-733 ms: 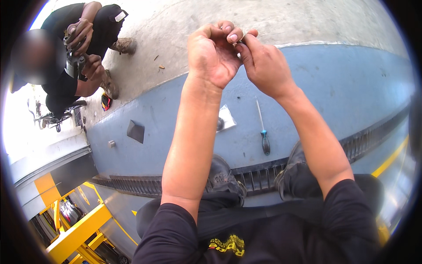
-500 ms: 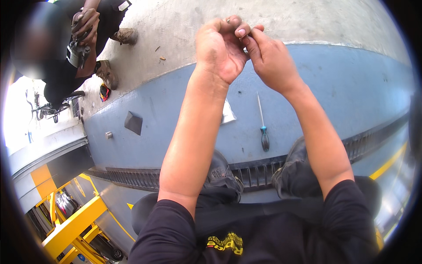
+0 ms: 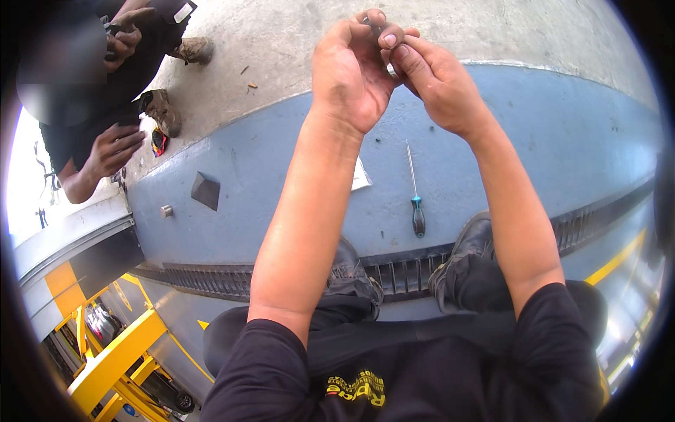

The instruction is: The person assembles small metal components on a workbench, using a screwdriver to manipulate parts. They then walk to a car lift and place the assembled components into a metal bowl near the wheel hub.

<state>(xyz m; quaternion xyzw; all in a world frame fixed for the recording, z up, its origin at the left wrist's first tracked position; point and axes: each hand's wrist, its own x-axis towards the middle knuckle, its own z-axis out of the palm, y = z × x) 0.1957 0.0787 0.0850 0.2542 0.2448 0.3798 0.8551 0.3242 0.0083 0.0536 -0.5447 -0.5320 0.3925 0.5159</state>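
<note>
My left hand (image 3: 349, 88) is raised at the top middle, palm toward me, with its fingers curled around a small metal part (image 3: 391, 69). Pressed against it, my right hand (image 3: 443, 88) pinches at the same spot with thumb and forefinger. Only a silvery edge and a dark bit of the part show between the fingers; its kind is hidden. Below the hands, a screwdriver (image 3: 418, 216) with a black and blue handle lies on the blue floor. A white sheet or packet (image 3: 361, 176) is partly covered by my left forearm.
A dark pyramid-shaped block (image 3: 205, 191) and a small metal cylinder (image 3: 166, 211) lie left on the floor. A co-worker's hand (image 3: 114, 149) is at the upper left, by a boot (image 3: 162, 112). A black drain grate (image 3: 401, 276) crosses under my feet; a yellow frame (image 3: 116, 355) stands lower left.
My fingers have shifted slightly, and more of the metal part's silvery edge shows between them. The co-worker has lowered one hand toward the floor near a white item beside the boot.
</note>
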